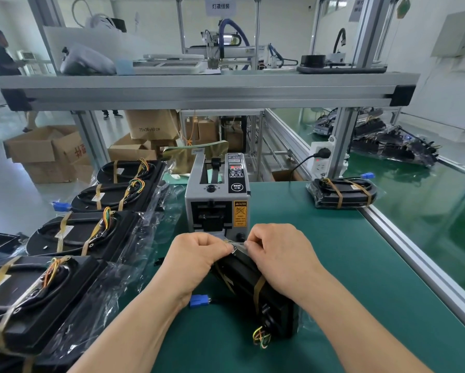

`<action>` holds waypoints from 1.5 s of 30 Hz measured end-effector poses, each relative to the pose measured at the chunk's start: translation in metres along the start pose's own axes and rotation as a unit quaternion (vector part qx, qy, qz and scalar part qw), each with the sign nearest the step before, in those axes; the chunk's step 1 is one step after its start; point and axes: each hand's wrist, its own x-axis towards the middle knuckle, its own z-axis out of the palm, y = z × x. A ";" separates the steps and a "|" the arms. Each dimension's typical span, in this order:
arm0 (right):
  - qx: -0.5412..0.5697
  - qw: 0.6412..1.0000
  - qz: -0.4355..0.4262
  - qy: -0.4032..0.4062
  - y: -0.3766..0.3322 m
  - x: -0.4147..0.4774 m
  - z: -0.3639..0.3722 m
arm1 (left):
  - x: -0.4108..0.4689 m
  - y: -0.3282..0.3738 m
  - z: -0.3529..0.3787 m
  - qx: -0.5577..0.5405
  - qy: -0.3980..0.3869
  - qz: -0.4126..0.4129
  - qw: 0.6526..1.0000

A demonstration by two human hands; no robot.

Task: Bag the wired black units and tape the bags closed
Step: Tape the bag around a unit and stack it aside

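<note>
Head view: looking down over both forearms onto the green bench mat (347, 265).
Bagged black unit (246, 284): lying on the mat right in front of the person, long axis running away from them, brown straps across it.
Its wires (261, 339): coloured strands spill from the near end; a blue connector (199, 301) sticks out at the left wrist.
Left hand (196, 255): knuckles up, fingers curled in, thumb and forefinger pinching a clear strip (235, 245) at the unit's far end.
Right hand (277, 254): mirrors it, fingers curled, tips nipping the same strip from the other side.
Strip: glossy, caught between the two sets of fingertips; tape or bag film, I cannot tell.
Unit versus fingers: the body sits below and behind the fingertips, under both palms.
Tape dispenser (216, 200): grey machine just beyond the hands, outlet facing them.
Left side: a row of black units (78, 235) on crinkled clear bags.
Far right: one strapped, bagged unit (343, 192) rests by the bench edge, well apart from the hands.
</note>
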 end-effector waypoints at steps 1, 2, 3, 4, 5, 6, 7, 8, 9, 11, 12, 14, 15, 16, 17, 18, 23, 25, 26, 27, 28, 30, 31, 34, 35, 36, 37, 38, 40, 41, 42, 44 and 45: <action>0.001 1.000 0.001 0.000 0.000 0.000 0.000 | 0.000 -0.001 0.001 0.004 0.005 0.003 1.000; 0.001 1.000 0.001 -0.001 0.000 0.000 0.000 | 0.000 -0.001 0.001 0.006 0.009 0.005 1.000; 0.002 1.000 0.002 -0.002 0.000 0.000 0.000 | 0.000 -0.002 0.002 0.006 0.013 0.007 1.000; 0.002 1.000 0.003 -0.002 0.000 -0.001 0.000 | 0.000 -0.002 0.002 0.008 0.017 0.009 1.000; 0.003 1.000 0.003 -0.003 0.000 -0.001 -0.001 | 0.000 -0.003 0.002 0.009 0.021 0.011 1.000; 0.003 1.000 0.002 -0.003 0.000 -0.001 -0.001 | 0.000 -0.003 0.003 0.010 0.024 0.014 1.000; 0.004 1.000 0.003 -0.003 -0.001 -0.001 -0.001 | 0.000 -0.003 0.004 0.011 0.026 0.015 0.999; 0.005 1.000 0.003 -0.003 -0.001 -0.001 -0.001 | -0.001 -0.003 0.004 0.012 0.028 0.016 0.999; 0.007 1.000 0.005 -0.003 -0.001 -0.001 -0.001 | -0.001 -0.003 0.004 0.015 0.030 0.018 0.999; 0.012 1.000 0.007 -0.002 -0.001 -0.001 -0.001 | 0.000 -0.003 0.005 0.028 0.035 0.021 0.999; 0.013 1.000 0.007 -0.001 -0.001 -0.001 0.000 | 0.000 -0.004 0.005 0.039 0.037 0.023 0.998; 0.016 1.000 0.007 0.000 -0.001 -0.002 0.000 | 0.000 -0.005 0.004 0.070 0.038 0.027 0.996; 0.018 1.000 0.006 0.000 -0.001 -0.002 0.000 | -0.001 -0.004 0.004 0.082 0.039 0.029 0.995; 0.019 1.000 0.005 0.000 -0.001 -0.002 0.000 | -0.001 -0.005 0.004 0.089 0.042 0.030 0.995; 0.020 1.000 0.004 0.000 -0.001 -0.002 0.000 | -0.001 -0.004 0.004 0.092 0.050 0.031 0.994; 0.021 1.000 0.004 0.000 -0.001 -0.002 0.000 | 0.000 -0.004 0.003 0.092 0.059 0.028 0.994; 0.024 1.000 0.004 0.001 -0.001 -0.001 -0.001 | 0.003 -0.008 0.007 0.031 0.059 0.006 0.998; 0.019 1.000 0.001 0.004 -0.001 -0.002 -0.001 | 0.005 -0.011 0.008 0.012 0.063 0.004 0.998; 0.018 1.000 0.001 0.004 -0.001 -0.002 0.000 | 0.007 -0.012 0.008 0.004 0.064 0.001 0.998; 0.018 1.000 0.001 0.004 -0.001 -0.002 -0.001 | 0.009 -0.012 0.007 -0.004 0.062 -0.003 0.998; 0.019 1.000 0.002 0.004 0.000 -0.002 -0.001 | 0.010 -0.012 0.006 -0.012 0.059 -0.005 0.998; 0.023 1.000 0.003 0.003 0.000 -0.002 -0.001 | 0.011 -0.013 0.005 -0.014 0.050 -0.001 0.999; 0.024 1.000 0.005 0.002 0.000 -0.002 -0.001 | 0.011 -0.013 0.006 -0.008 0.047 0.006 0.999; 0.026 1.000 0.008 0.000 0.001 -0.001 -0.002 | 0.009 -0.014 0.007 0.009 0.034 0.034 0.999; 0.026 1.000 0.008 -0.001 0.001 -0.001 -0.002 | 0.008 -0.014 0.007 0.018 0.027 0.039 0.999; 0.027 1.000 0.008 -0.002 0.002 -0.001 -0.002 | 0.007 -0.013 0.007 0.026 0.019 0.042 0.999; 0.028 1.000 0.007 -0.003 0.002 0.000 -0.002 | 0.007 -0.013 0.006 0.032 0.011 0.042 0.999; 0.031 0.999 0.007 -0.005 0.002 0.000 -0.002 | 0.008 -0.012 0.005 0.038 0.007 0.041 0.998; 0.037 0.999 0.007 -0.007 0.003 0.000 -0.002 | 0.012 -0.010 0.001 0.044 -0.005 0.032 0.999; 0.037 0.999 0.007 -0.008 0.003 0.000 -0.002 | 0.014 -0.009 -0.001 0.038 -0.016 0.022 0.999; 0.038 0.999 0.008 -0.009 0.003 0.000 -0.002 | 0.017 -0.008 -0.003 0.023 -0.027 0.009 0.999; 0.046 0.999 0.011 -0.010 0.005 0.000 -0.003 | 0.022 -0.006 -0.006 -0.013 -0.042 -0.017 0.999; 0.051 0.999 0.011 -0.010 0.006 0.000 -0.003 | 0.024 -0.006 -0.007 -0.023 -0.047 -0.024 0.998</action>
